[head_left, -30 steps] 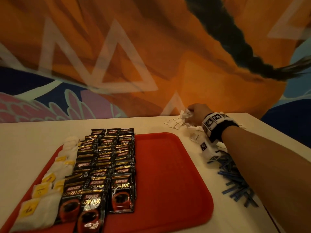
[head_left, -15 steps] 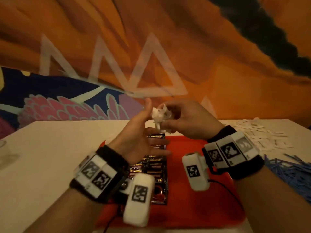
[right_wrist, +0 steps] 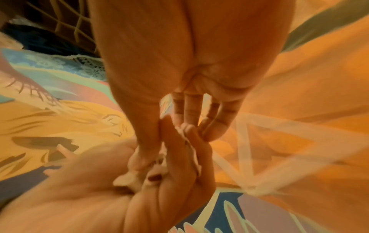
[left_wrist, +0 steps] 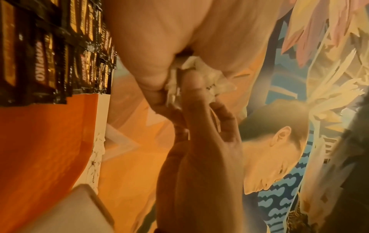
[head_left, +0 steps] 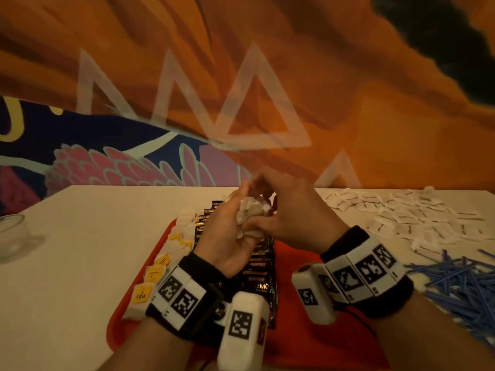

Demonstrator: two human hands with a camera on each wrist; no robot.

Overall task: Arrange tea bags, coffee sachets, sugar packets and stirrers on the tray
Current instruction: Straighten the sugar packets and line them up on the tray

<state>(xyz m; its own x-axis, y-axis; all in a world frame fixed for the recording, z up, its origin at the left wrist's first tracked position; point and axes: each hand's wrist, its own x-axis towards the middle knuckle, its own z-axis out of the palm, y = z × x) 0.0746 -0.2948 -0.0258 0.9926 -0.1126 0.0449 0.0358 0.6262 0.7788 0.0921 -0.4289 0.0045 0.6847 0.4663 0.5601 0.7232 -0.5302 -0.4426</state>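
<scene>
Above the red tray my two hands meet around a crumpled bunch of white sugar packets. My left hand lies palm up and cups the bunch from below. My right hand pinches it from the right, thumb low and fingers on top. The left wrist view shows the packets squeezed between both hands. On the tray's left part lie rows of black coffee sachets and a column of tea bags with yellow tags. The right half of the tray is bare red.
A loose pile of white sugar packets covers the table at the far right. A heap of blue stirrers lies nearer, right of the tray. A glass bowl stands at the left edge. A painted wall rises behind the table.
My right hand took sugar packets from the pile at the far right and brought them over the tray. My left hand came up, first open, and now cups the bunch.
</scene>
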